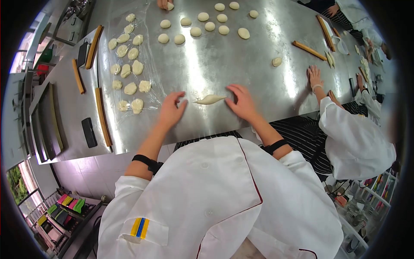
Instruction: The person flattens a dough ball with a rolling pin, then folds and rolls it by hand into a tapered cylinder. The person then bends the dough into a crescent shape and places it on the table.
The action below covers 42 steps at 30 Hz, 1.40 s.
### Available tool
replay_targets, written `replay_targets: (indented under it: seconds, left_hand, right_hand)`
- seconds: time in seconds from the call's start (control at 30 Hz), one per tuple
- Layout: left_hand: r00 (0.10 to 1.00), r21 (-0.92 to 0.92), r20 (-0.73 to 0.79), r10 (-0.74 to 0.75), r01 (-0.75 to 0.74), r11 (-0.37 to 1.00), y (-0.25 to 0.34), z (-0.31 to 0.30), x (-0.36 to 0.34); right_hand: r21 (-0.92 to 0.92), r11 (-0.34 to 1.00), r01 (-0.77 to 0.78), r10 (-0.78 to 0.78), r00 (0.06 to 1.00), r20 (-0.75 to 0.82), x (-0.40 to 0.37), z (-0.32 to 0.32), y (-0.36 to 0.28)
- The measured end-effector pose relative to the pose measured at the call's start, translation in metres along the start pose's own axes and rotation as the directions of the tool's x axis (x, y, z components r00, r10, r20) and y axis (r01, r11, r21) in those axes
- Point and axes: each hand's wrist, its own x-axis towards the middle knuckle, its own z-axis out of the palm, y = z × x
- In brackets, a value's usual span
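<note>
A spindle-shaped piece of dough point(210, 99), thick in the middle with pointed ends, lies on the steel table in front of me. My left hand point(172, 108) is just left of it, palm inward, with thumb and fingers apart and nothing between them. On the other side, my right hand point(241, 102) has its fingers loosely bent and spread, close by the dough's right tip. Both hands are near the table surface, one at each end of the dough.
Plastic wrap point(151, 82) at left bears several flattened dough pieces point(130, 88). Round dough balls point(196, 31) sit at the far side, near another person's hand point(165, 4). Rolling pins point(102, 116) lie left, beside a black phone-like object point(89, 132). A co-worker's hand point(315, 77) rests at right.
</note>
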Motion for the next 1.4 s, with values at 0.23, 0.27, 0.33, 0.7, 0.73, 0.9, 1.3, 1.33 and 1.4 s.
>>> replay_targets:
  seconds: [0.23,0.27,0.33,0.7,0.73,0.9,1.3,1.33,1.4]
  left_hand:
    - [0.922,0.382,0.092,0.377,-0.382,0.841,0.029,0.040,0.014]
    - [0.916,0.383,0.093,0.390,-0.394,0.835,0.029,0.044,0.019]
    - [0.903,0.316,0.148,0.403,-0.429,0.846,0.029,0.050,0.022]
    - [0.891,-0.609,0.435,0.132,0.183,0.772,0.107,-0.036,0.030]
    - [0.933,-0.763,0.341,0.113,0.205,0.613,0.114,-0.041,0.031]
    - [0.762,-0.886,0.463,0.452,0.410,0.215,0.123,-0.011,0.043]
    - [0.892,-0.923,0.382,0.243,0.353,0.155,0.188,-0.050,0.036]
    - [0.900,-0.924,0.375,0.221,0.343,0.170,0.188,-0.052,0.035]
    - [0.896,-0.916,0.378,0.235,0.323,0.240,0.178,-0.052,0.036]
  right_hand:
    - [-0.266,0.913,0.308,-0.267,0.947,0.178,0.014,0.040,-0.025]
    - [-0.275,0.912,0.306,-0.268,0.949,0.167,0.017,0.043,-0.023]
    - [-0.093,0.942,0.322,-0.301,0.935,0.188,0.019,0.047,-0.022]
    - [0.584,0.767,-0.264,0.063,0.938,0.340,0.020,-0.031,-0.089]
    - [0.730,0.617,-0.296,0.076,0.945,0.319,0.022,-0.038,-0.101]
    - [0.854,0.490,-0.174,0.190,0.978,0.090,0.045,-0.042,-0.161]
    - [-0.259,0.966,0.002,-0.112,0.905,-0.410,0.069,-0.029,-0.164]
    - [0.073,0.997,0.023,0.002,0.942,-0.336,0.069,-0.032,-0.163]
    - [0.399,0.917,0.009,0.086,0.972,-0.218,0.066,-0.033,-0.157]
